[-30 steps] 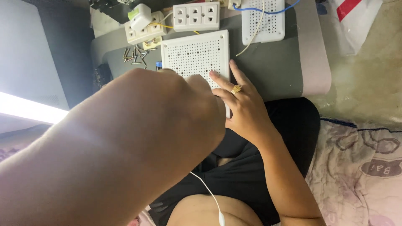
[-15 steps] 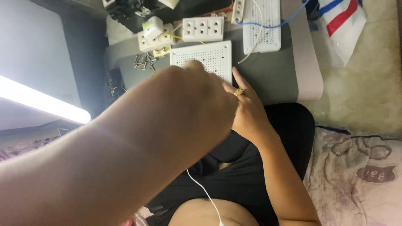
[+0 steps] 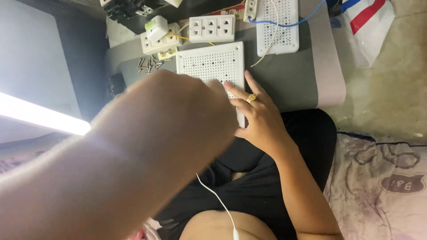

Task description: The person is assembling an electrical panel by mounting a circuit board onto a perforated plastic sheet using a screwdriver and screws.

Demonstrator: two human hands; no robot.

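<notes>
Camera view drifted: desk and parts sit higher and further left in frame than 1 s ago. Left arm (image 3: 133,160) swung down-left, uncovering more of the perforated board (image 3: 211,64). Right hand (image 3: 258,118) kept flat on the board's near edge, fingers slightly more spread.

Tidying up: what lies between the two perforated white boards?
Head view: only bare grey table between near board and far board; a thin white wire's end reaches it.

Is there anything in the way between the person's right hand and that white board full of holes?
Nothing visible does: the right hand already rests flat on the white perforated board, fingers on its lower right part. The left forearm covers the board's near edge.
</notes>
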